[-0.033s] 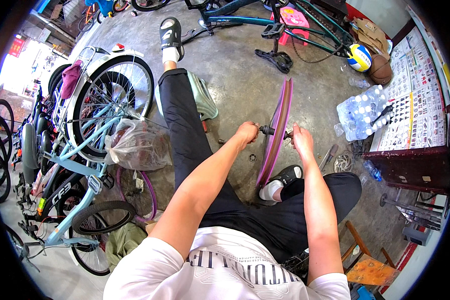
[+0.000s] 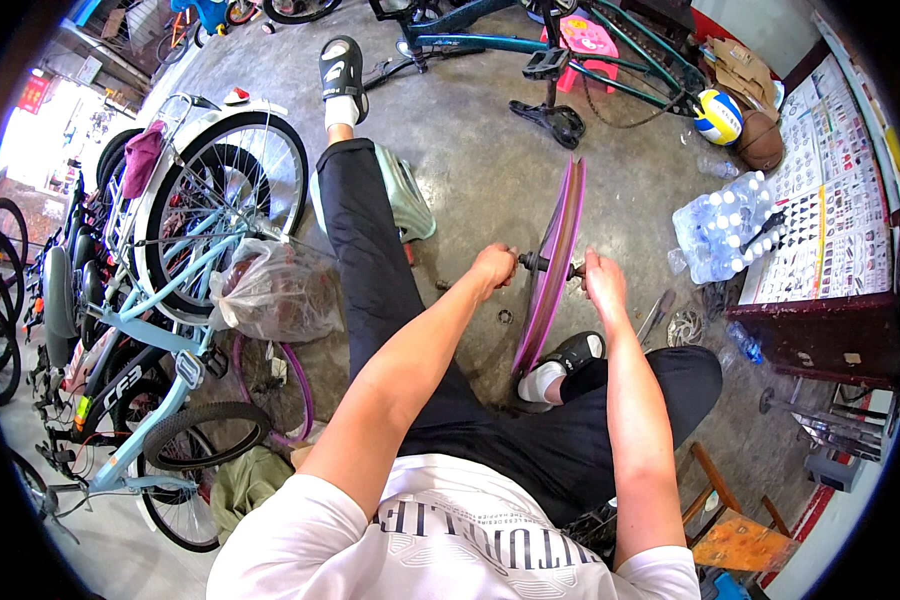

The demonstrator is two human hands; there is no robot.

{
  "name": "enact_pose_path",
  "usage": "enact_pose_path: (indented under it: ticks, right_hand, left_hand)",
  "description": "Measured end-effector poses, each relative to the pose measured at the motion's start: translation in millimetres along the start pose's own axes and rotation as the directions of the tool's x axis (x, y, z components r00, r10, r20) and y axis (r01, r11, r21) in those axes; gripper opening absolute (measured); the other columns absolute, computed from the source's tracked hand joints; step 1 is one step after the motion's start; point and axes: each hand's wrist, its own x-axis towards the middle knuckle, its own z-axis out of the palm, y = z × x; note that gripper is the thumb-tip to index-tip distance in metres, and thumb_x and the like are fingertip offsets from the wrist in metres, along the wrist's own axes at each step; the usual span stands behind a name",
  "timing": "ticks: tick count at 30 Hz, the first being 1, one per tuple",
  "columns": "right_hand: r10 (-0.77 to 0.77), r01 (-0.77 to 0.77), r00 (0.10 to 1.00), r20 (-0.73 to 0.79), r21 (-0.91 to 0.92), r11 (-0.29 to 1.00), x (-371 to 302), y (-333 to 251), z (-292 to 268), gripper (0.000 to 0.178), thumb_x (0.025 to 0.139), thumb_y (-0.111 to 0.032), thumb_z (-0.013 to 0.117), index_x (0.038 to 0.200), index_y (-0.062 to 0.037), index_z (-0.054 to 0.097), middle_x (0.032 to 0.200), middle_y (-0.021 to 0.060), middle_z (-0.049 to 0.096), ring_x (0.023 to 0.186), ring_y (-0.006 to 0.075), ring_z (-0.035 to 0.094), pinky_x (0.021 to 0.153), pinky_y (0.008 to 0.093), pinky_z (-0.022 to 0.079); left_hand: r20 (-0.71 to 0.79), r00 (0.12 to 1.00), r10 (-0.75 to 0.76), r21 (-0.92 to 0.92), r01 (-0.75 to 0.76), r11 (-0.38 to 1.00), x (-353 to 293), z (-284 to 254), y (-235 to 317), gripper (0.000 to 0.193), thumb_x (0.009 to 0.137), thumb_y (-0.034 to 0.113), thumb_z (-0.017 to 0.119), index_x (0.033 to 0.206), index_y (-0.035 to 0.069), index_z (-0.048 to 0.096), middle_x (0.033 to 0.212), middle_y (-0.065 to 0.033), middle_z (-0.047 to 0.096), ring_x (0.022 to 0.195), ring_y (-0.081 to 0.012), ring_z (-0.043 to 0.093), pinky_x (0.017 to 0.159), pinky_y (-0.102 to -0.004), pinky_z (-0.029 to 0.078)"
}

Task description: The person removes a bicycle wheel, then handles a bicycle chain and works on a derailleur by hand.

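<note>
A bicycle wheel with a purple rim (image 2: 570, 205) and no tyre stands upright between my hands, seen nearly edge-on. Its black hub (image 2: 535, 262) sticks out on the left side. My left hand (image 2: 494, 267) is closed at that end of the axle. On the other side, my right hand (image 2: 602, 278) is closed around the right axle end; its fingertips are partly hidden. The wheel's lower edge comes down beside my sandalled right foot (image 2: 578, 350).
Left of me stand a light blue bicycle (image 2: 160, 295), a clear plastic bag (image 2: 275, 290) and a loose black tyre (image 2: 208, 436). Wrapped water bottles (image 2: 720, 225), a brake disc (image 2: 685, 328) and a wooden stool (image 2: 740, 540) are on the right. An upturned teal bicycle frame (image 2: 490, 42) lies ahead.
</note>
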Motion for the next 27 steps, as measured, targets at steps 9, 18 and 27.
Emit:
enact_pose_path:
  ticks: [9,18,27]
  right_hand:
    - [-0.023,0.023,0.999,-0.023,-0.013,1.0,17,16,9,0.065,0.102,-0.055,0.04,0.092,0.0006,0.073,0.094,0.0278,0.072,0.1,0.0479,0.067,0.09,0.056,0.049]
    - [-0.025,0.024,0.998,-0.053,-0.027,0.999,9,11,7,0.064,0.101,-0.056,0.041,0.09,-0.0029,0.075,0.085,0.023,0.073,0.094,0.043,0.07,0.087,0.0518,0.051]
    - [-0.043,0.042,0.998,-0.035,-0.02,0.999,10,11,8,0.065,0.102,-0.056,0.04,0.089,-0.0026,0.075,0.083,0.0224,0.073,0.094,0.0429,0.07,0.087,0.052,0.051]
  left_hand:
    - [-0.033,0.999,0.02,0.03,-0.019,0.999,12,3,-4,0.033,0.104,0.031,0.054,0.087,0.004,0.061,0.069,-0.0062,0.058,0.058,-0.0183,0.052,0.053,-0.036,0.041]
    - [-0.02,1.0,0.002,0.041,-0.001,0.999,4,4,2,0.032,0.105,0.031,0.052,0.088,0.005,0.061,0.068,-0.0045,0.055,0.057,-0.0163,0.05,0.05,-0.0343,0.038]
    - [-0.019,1.0,0.0,0.013,0.0,1.0,6,2,0,0.033,0.105,0.031,0.053,0.088,0.004,0.061,0.069,-0.005,0.057,0.057,-0.017,0.053,0.051,-0.0338,0.04]
